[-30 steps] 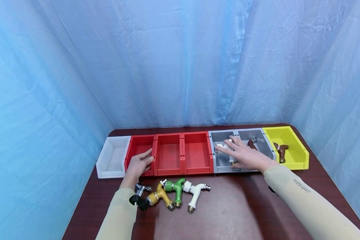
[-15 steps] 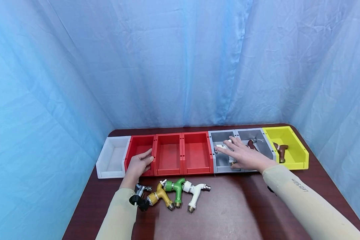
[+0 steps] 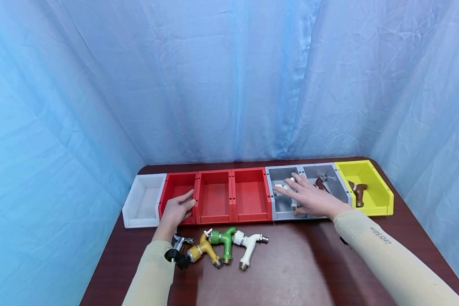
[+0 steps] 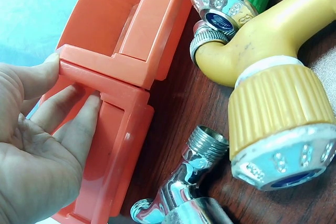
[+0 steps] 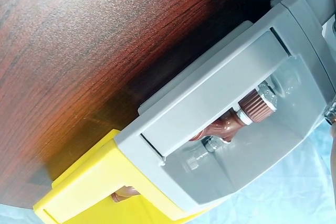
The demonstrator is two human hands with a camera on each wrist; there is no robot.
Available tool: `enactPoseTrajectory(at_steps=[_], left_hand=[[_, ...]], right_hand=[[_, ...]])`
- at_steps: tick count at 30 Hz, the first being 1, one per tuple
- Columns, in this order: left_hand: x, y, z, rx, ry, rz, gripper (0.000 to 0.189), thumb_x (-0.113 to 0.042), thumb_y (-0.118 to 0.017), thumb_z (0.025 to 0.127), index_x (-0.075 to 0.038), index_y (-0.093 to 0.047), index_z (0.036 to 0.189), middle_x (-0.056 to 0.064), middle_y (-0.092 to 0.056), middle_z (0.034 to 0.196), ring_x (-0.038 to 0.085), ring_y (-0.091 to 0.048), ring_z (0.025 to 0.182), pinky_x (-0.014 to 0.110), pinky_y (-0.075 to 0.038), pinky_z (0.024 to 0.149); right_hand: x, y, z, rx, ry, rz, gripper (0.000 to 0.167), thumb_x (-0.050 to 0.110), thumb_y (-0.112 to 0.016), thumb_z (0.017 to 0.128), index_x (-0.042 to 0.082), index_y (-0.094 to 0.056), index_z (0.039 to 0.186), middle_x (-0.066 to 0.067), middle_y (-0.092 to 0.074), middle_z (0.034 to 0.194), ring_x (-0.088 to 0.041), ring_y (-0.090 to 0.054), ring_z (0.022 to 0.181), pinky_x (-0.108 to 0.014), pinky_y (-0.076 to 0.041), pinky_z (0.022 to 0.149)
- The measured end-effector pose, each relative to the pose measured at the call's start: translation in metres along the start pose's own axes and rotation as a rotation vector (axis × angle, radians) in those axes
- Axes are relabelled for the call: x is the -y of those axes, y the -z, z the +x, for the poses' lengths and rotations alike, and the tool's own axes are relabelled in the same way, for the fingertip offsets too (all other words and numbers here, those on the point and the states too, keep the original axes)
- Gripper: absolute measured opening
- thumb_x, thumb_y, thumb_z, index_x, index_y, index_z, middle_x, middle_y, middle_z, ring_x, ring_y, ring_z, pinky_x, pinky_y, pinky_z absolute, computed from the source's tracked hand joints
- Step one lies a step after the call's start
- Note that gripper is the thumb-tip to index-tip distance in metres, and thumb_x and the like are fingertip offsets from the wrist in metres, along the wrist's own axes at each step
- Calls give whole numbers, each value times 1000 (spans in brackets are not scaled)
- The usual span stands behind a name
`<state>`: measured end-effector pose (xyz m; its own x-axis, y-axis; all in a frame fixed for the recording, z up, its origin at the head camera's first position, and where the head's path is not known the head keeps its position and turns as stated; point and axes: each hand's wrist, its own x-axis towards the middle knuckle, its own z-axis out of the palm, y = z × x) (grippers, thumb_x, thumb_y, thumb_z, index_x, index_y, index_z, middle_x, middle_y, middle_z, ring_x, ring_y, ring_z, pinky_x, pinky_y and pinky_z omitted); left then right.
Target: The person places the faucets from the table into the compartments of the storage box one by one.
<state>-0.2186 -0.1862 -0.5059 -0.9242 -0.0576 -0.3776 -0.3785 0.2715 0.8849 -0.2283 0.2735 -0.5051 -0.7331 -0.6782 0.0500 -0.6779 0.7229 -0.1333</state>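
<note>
My left hand [image 3: 177, 211] is at the leftmost red bin [image 3: 181, 178], its thumb and fingers pinching the side wall beside the middle red bin [image 4: 110, 19]. Over the left grey bin [image 3: 281, 214] my right hand [image 3: 315, 199] spreads its fingers above a white tap [image 3: 281, 187], partly hidden beneath it. Fingertip contact with that tap is unclear. On the table lie a chrome tap [image 4: 184, 184], a yellow tap [image 3: 205, 248], a green tap [image 3: 227, 244] and another white tap [image 3: 248, 248]. The left forearm partly covers the chrome one in the head view.
A white bin [image 3: 143, 222] stands at the row's left end. Brown taps lie in the right grey bin, one tap [image 5: 226, 124], and in the yellow bin [image 3: 382, 191], another tap [image 3: 358, 194]. Blue curtains [image 3: 214, 85] hang behind the dark wooden table [image 3: 290, 272].
</note>
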Motion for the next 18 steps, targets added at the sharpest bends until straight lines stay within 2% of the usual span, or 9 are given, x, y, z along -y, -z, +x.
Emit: enactPoseTrajectory(at_steps=[7,18], left_hand=[[1,0,-2,4,-10,-3,54,-26,-65,102,-29,-49,153,9,-51,154,34,-52,137,45,-52,103],[1,0,0,4,-13,-8,54,-26,-65,102,-29,-49,153,8,-52,154,33,-53,137,43,-52,102]], right_hand=[[0,0,0,-26,15,-1,99,24,-93,75,24,-39,159,-23,-41,158,-53,-22,149,-70,-33,114],[1,3,4,18,18,16,99,25,-93,74,20,-41,158,-26,-40,157,-54,-20,149,-69,-21,119]])
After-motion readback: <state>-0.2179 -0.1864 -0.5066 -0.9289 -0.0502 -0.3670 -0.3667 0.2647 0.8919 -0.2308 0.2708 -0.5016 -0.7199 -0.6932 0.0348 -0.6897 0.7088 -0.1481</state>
